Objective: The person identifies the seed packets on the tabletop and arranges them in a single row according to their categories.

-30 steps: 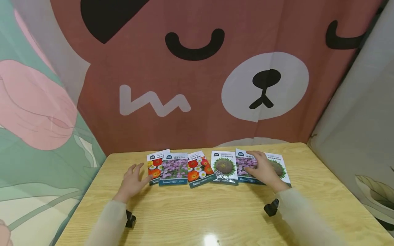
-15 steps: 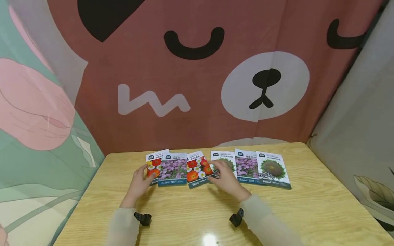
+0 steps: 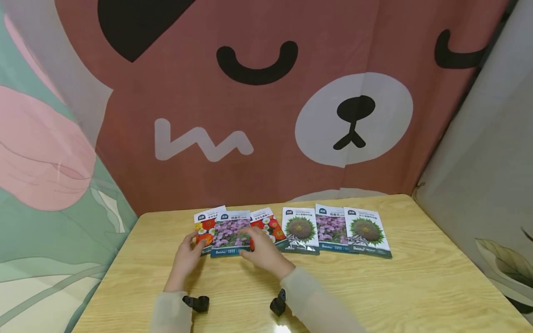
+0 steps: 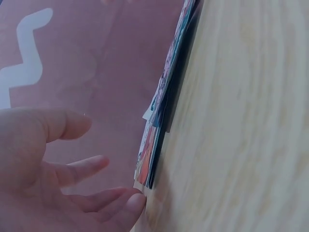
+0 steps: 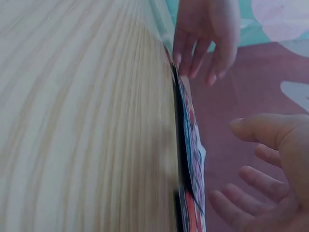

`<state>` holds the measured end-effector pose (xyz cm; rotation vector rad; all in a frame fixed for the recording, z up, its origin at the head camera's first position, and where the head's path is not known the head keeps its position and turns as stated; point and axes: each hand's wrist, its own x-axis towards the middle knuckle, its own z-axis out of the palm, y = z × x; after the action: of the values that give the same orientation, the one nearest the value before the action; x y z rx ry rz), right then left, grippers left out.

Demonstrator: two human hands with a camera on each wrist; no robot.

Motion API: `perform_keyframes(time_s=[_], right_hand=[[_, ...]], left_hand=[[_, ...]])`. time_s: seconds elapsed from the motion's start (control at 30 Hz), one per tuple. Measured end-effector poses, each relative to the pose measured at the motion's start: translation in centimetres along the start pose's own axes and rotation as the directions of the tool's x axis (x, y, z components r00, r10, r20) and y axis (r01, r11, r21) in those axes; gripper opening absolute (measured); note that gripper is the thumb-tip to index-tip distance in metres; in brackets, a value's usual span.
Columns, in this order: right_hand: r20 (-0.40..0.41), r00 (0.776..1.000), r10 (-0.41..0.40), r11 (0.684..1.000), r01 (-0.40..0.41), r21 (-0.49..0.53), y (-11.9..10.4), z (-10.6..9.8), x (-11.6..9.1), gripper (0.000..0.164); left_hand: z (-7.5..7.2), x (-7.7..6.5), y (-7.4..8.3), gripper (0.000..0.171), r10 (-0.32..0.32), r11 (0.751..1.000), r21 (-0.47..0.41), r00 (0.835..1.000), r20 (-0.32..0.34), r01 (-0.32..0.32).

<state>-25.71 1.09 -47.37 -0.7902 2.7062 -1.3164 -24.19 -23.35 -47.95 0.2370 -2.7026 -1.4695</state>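
Flat seed packets lie in a row on the table, some overlapping. At the left end, a red-and-orange flower packet [image 3: 206, 226] has my left hand [image 3: 186, 260] at its outer edge, fingers loosely spread; in the left wrist view the fingertips come close to the packet's corner. A purple flower packet [image 3: 228, 232] partly covers it. Over that packet's right edge hovers my right hand [image 3: 266, 250], fingers apart and nothing held, hiding part of a second red-and-orange packet [image 3: 272, 226]. In the right wrist view its spread fingers [image 5: 260, 183] stand off the packets.
Farther right lie a green spiky-headed packet [image 3: 300, 229], another purple flower packet [image 3: 330, 226] and a second green spiky-headed packet [image 3: 368, 231]. A bear-print curtain [image 3: 250, 185] hangs behind the wooden table [image 3: 374, 291]; printed cloth also hangs at both sides.
My right hand has swept left along the row, from the right-end packets to the left purple one. My left hand has moved slightly in to the leftmost packet's edge. The packets keep their order.
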Motion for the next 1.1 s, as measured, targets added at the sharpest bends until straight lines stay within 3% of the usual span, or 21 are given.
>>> perform_keyframes(time_s=[0.27, 0.53, 0.9, 1.1], right_hand=[[0.079, 0.996, -0.04, 0.978, 0.055, -0.202, -2.0, 2.6, 1.7, 0.054], [0.138, 0.987, -0.076, 0.938, 0.118, -0.326, -3.9, 4.7, 3.5, 0.051], [0.185, 0.976, -0.114, 0.908, 0.178, -0.379, -5.3, 6.9, 5.4, 0.045], [0.183, 0.981, -0.059, 0.877, 0.139, -0.46, -5.8, 7.4, 6.0, 0.042]], left_hand=[[0.1, 0.2, -0.2, 0.053, -0.026, 0.999, -0.021, 1.0, 0.011, 0.026], [-0.3, 0.0, 0.4, 0.053, -0.016, 0.999, -0.038, 1.0, 0.019, 0.017], [-0.4, 0.3, -0.3, 0.046, -0.01, 0.993, -0.115, 1.0, 0.006, 0.011], [-0.3, 0.4, -0.4, 0.045, -0.023, 0.987, -0.157, 1.0, -0.013, 0.02]])
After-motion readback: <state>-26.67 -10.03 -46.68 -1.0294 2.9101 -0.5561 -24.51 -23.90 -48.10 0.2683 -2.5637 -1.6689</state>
